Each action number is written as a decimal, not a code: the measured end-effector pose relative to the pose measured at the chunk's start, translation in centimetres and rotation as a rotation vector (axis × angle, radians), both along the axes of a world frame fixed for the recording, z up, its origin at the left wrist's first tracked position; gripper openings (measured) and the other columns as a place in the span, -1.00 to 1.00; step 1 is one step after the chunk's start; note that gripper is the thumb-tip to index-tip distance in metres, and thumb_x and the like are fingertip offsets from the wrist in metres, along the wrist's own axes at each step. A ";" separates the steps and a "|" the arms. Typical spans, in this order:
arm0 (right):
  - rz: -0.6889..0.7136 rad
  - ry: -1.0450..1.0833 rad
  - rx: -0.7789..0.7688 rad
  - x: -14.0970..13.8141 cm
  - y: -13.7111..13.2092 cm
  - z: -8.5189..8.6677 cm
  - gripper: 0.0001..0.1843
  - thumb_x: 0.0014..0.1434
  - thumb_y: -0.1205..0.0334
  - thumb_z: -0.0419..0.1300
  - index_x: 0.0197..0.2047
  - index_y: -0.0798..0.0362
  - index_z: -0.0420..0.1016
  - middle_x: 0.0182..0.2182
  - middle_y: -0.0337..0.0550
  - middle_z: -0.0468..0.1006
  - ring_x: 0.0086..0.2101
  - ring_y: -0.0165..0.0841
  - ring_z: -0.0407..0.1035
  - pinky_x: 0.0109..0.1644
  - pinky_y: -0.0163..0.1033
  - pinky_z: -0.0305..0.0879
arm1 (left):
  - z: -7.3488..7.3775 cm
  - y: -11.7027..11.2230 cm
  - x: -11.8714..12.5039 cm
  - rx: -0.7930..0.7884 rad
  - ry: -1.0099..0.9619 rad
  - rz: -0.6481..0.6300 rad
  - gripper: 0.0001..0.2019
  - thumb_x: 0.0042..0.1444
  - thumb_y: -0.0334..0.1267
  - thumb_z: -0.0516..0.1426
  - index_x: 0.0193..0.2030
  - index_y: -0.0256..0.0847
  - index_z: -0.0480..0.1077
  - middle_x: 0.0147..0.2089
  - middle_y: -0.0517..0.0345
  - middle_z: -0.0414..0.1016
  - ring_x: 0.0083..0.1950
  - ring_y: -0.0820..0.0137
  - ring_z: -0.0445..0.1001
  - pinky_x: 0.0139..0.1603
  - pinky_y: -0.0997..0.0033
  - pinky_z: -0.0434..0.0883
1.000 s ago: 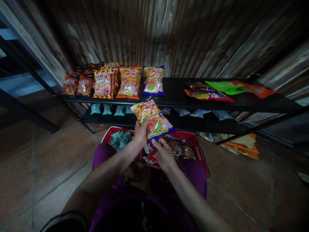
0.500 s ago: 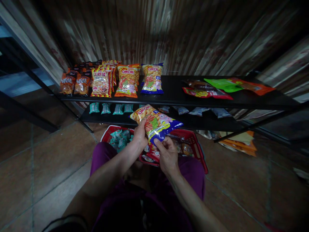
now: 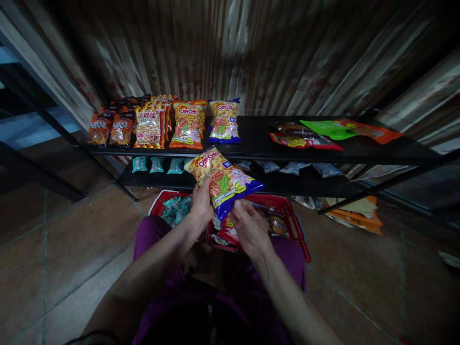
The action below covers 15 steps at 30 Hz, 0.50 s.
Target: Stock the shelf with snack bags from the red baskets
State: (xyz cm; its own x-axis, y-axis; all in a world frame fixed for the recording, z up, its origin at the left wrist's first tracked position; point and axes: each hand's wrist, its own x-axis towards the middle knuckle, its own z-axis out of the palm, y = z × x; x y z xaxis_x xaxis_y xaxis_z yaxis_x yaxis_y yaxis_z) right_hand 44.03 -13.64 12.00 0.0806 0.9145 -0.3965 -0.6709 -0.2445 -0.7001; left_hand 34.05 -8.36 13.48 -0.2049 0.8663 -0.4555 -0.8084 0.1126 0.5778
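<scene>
Both my hands grip one blue-edged snack bag (image 3: 223, 179) printed with yellow puffs, held tilted over a red basket (image 3: 293, 225). My left hand (image 3: 201, 205) is closed on the bag's left side. My right hand (image 3: 247, 229) pinches its lower blue edge. In front stands a black shelf (image 3: 258, 139) whose top level carries a matching blue bag (image 3: 223, 120) beside orange bags (image 3: 187, 123), red-striped bags (image 3: 148, 127) and brown bags (image 3: 108, 130).
Flat green (image 3: 328, 128), orange (image 3: 372, 130) and red (image 3: 305, 141) packs lie on the shelf's right part. The lower level holds small teal packets (image 3: 156, 165) and pale packets (image 3: 296, 167). The basket holds teal packets (image 3: 175, 208) and other snacks. Cardboard (image 3: 359, 215) lies on the tiled floor.
The bag stayed in both hands; it dipped and tilted, then rose slightly and shifted left. My right hand's grip slid along the lower blue edge.
</scene>
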 end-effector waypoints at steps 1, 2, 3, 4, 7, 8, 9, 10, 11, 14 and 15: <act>-0.004 0.019 -0.028 0.0 0.2 -0.1 -0.63 -0.37 0.23 0.50 -0.47 0.00 0.45 -0.55 -0.41 0.50 -0.53 -0.56 0.37 -0.39 -0.45 0.39 | -0.1 0.0 0.0 -0.007 -0.006 0.003 -0.64 -0.06 -0.22 0.25 -0.11 -0.27 0.36 -0.28 0.00 0.56 -0.18 0.21 0.55 -0.04 0.15 0.44; -0.013 0.033 -0.051 0.0 0.3 -0.2 -0.62 -0.38 0.25 0.51 -0.48 0.00 0.44 -0.55 -0.42 0.51 -0.54 -0.56 0.38 -0.41 -0.45 0.39 | -0.1 -0.1 0.0 -0.015 -0.006 0.003 -0.64 -0.06 -0.22 0.25 -0.11 -0.28 0.35 -0.28 0.00 0.56 -0.19 0.21 0.55 -0.04 0.15 0.45; -0.018 0.039 -0.064 -0.1 0.5 -0.3 -0.62 -0.39 0.26 0.51 -0.48 0.00 0.43 -0.56 -0.42 0.51 -0.54 -0.56 0.38 -0.43 -0.45 0.38 | -0.1 -0.1 0.0 -0.021 -0.002 0.002 -0.64 -0.05 -0.23 0.25 -0.10 -0.28 0.35 -0.28 0.00 0.56 -0.19 0.21 0.55 -0.05 0.15 0.45; -0.021 0.035 -0.067 -0.1 0.6 -0.4 -0.61 -0.39 0.26 0.51 -0.49 0.00 0.41 -0.57 -0.43 0.50 -0.55 -0.56 0.38 -0.45 -0.46 0.37 | -0.2 -0.1 0.0 -0.022 0.003 0.002 -0.64 -0.04 -0.23 0.25 -0.10 -0.28 0.35 -0.28 0.00 0.56 -0.20 0.22 0.55 -0.05 0.15 0.45; -0.052 -0.013 -0.039 -0.2 0.9 -0.5 -0.62 -0.38 0.27 0.50 -0.51 0.02 0.38 -0.61 -0.43 0.45 -0.60 -0.58 0.33 -0.51 -0.48 0.32 | -0.3 0.0 0.1 -0.008 0.022 0.022 -0.64 -0.03 -0.24 0.24 -0.07 -0.26 0.33 -0.27 0.02 0.56 -0.23 0.25 0.56 -0.07 0.16 0.46; -0.067 -0.026 -0.032 -0.2 0.9 -0.5 -0.61 -0.39 0.27 0.49 -0.51 0.02 0.38 -0.61 -0.43 0.45 -0.61 -0.57 0.32 -0.53 -0.48 0.30 | -0.3 0.0 0.1 -0.010 0.026 0.032 -0.63 -0.03 -0.24 0.23 -0.06 -0.26 0.33 -0.26 0.01 0.56 -0.24 0.26 0.56 -0.08 0.16 0.46; -0.078 -0.039 -0.021 -0.3 0.9 -0.4 -0.61 -0.39 0.27 0.49 -0.50 0.02 0.39 -0.60 -0.42 0.44 -0.61 -0.57 0.31 -0.54 -0.47 0.29 | -0.4 0.0 0.1 -0.017 0.027 0.038 -0.63 -0.03 -0.24 0.23 -0.06 -0.26 0.33 -0.26 0.00 0.56 -0.25 0.26 0.56 -0.09 0.15 0.47; -0.084 -0.053 0.000 -0.3 0.8 -0.2 -0.62 -0.39 0.27 0.48 -0.49 0.02 0.39 -0.60 -0.42 0.43 -0.61 -0.57 0.29 -0.54 -0.47 0.28 | -0.5 0.0 0.1 -0.032 0.024 0.039 -0.63 -0.02 -0.23 0.23 -0.06 -0.28 0.34 -0.25 -0.01 0.56 -0.26 0.25 0.56 -0.10 0.15 0.47; -0.082 -0.068 0.033 -0.3 0.6 -0.1 -0.63 -0.37 0.27 0.47 -0.48 0.01 0.39 -0.60 -0.42 0.42 -0.61 -0.57 0.28 -0.53 -0.46 0.28 | -0.6 0.0 0.2 -0.051 0.017 0.031 -0.64 -0.02 -0.23 0.23 -0.07 -0.29 0.35 -0.25 -0.03 0.56 -0.26 0.24 0.56 -0.10 0.14 0.47; -0.102 -0.152 0.163 -0.2 0.1 0.1 -0.69 -0.26 0.27 0.41 -0.51 0.00 0.33 -0.65 -0.46 0.33 -0.61 -0.58 0.22 -0.50 -0.46 0.23 | -0.8 0.0 0.4 -0.091 -0.012 -0.023 -0.65 -0.01 -0.19 0.22 -0.10 -0.32 0.38 -0.23 -0.07 0.56 -0.25 0.22 0.56 -0.09 0.13 0.47; -0.120 -0.193 0.196 -0.1 -0.1 0.0 -0.70 -0.22 0.27 0.39 -0.53 0.00 0.29 -0.66 -0.47 0.30 -0.62 -0.58 0.19 -0.50 -0.47 0.20 | -0.9 -0.1 0.5 -0.094 -0.023 -0.046 -0.65 -0.01 -0.18 0.22 -0.10 -0.33 0.39 -0.22 -0.08 0.56 -0.24 0.20 0.56 -0.08 0.12 0.47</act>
State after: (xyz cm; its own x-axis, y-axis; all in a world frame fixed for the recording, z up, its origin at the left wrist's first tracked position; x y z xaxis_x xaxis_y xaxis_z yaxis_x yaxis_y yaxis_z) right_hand 43.88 -13.70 12.01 0.2489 0.9515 -0.1806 -0.5370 -0.0196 -0.8434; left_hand 34.52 -8.42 12.55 -0.1546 0.8280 -0.5390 -0.8139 0.2025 0.5446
